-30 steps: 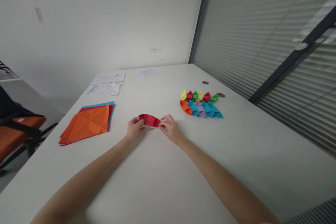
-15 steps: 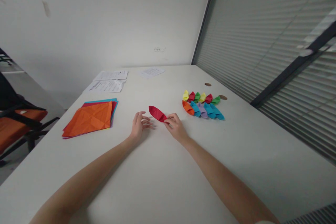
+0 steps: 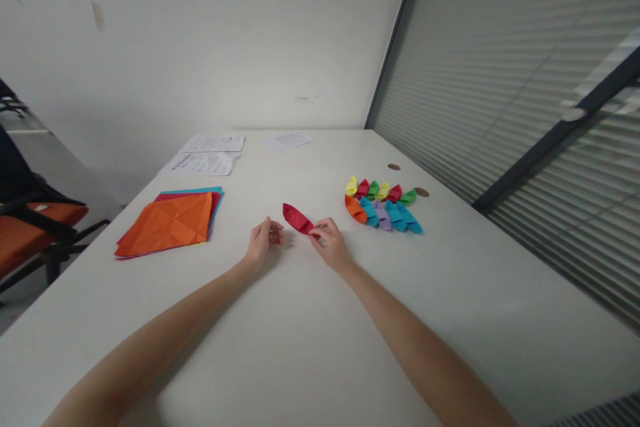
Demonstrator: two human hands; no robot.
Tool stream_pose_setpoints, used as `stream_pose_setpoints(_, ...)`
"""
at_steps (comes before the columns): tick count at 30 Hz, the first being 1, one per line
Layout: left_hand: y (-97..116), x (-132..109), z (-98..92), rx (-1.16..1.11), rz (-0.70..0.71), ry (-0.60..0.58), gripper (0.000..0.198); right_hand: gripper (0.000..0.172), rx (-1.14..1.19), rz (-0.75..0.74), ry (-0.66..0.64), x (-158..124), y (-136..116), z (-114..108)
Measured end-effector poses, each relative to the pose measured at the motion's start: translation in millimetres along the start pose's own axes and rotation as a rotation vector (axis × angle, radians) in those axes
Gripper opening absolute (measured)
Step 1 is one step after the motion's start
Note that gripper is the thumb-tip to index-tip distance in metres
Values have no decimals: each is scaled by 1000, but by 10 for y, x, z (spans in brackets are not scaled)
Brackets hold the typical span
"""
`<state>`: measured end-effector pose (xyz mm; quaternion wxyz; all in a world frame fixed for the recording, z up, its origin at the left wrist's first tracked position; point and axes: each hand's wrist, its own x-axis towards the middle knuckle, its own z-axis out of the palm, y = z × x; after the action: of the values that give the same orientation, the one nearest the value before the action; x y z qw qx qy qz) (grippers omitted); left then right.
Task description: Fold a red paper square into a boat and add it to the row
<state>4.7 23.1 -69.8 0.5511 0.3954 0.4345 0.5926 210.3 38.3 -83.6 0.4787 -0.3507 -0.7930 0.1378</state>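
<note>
On the smooth white table point(image 3: 500, 293), right hand point(image 3: 332, 247) pinches a pointed red paper boat point(image 3: 297, 218); left hand point(image 3: 261, 245) rests loosely curled.

bare white table point(image 3: 300, 320) near the hands, folded paper boats point(image 3: 383, 203) clustered right, paper stack point(image 3: 167, 223) left

Twelve folded paper boats in all: eleven clustered boats point(image 3: 383, 213), six in the back row and five in the front, plus one red boat point(image 3: 297, 218) apart from them. One stack of coloured sheets point(image 3: 167, 223), three printed pages point(image 3: 203, 163), two round brown table caps point(image 3: 421, 192), one orange-seated chair point(image 3: 27, 235).
</note>
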Motion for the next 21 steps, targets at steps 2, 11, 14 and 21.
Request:
stream_pose_setpoints(2,0,-6,4,2,1,7,54,10,11,-3,4,-9,-12,-3)
stream_pose_setpoints(11,-23,2,-2,40,18,-25,53,12,-42,-43,34,160,-73,-339)
stream_pose_setpoints(14,-25,0,-9,53,28,-42,53,11,-197,-67,136,320,0,-781)
stream_pose_setpoints(21,-12,-4,13,56,15,-51,55,13,-578,44,265,59,647,-2091)
